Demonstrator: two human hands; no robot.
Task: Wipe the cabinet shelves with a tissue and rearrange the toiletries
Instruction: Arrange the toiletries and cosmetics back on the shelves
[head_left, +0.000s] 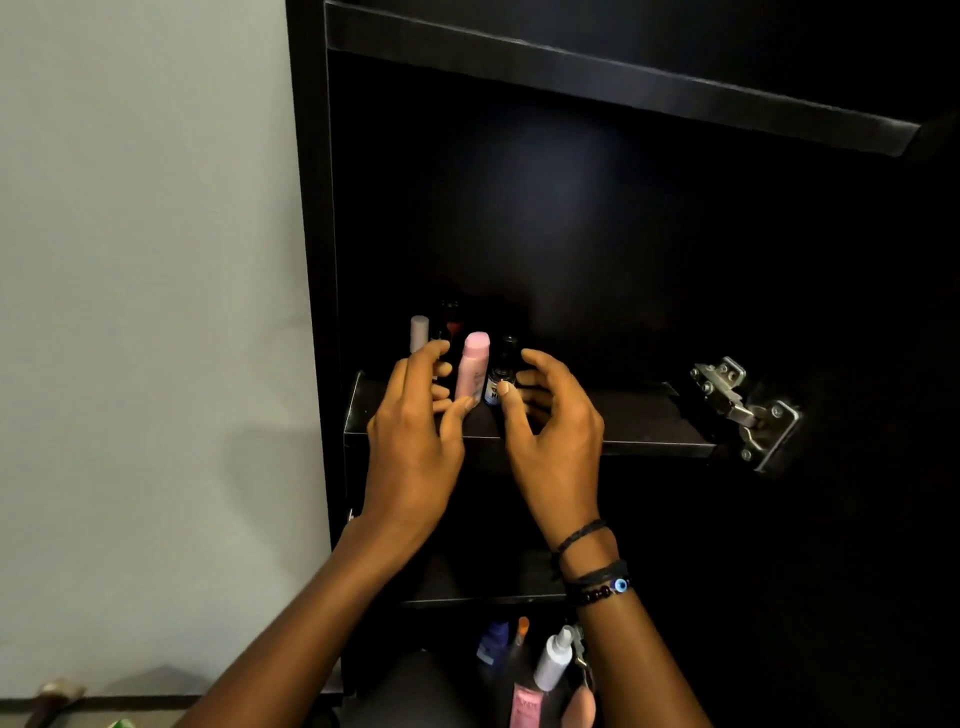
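Observation:
A pink bottle (472, 369) stands upright near the front left of the dark cabinet shelf (644, 415). My left hand (415, 426) touches its base with the thumb, fingers spread beside it. Right of it stands a small dark bottle (503, 371) with a blue label; my right hand (553, 415) curls around it, thumb on its label. Behind them stand a pale grey tube (418, 332) and a dark bottle with a red mark (452, 319). No tissue is in view.
A metal door hinge (743, 405) sticks out at the shelf's right end. Another shelf (623, 83) runs above. Below lie more toiletries: a white spray bottle (553, 657), a blue bottle (492, 642), an orange-tipped tube (521, 629) and a pink tube (525, 704). A pale wall (145, 312) is left.

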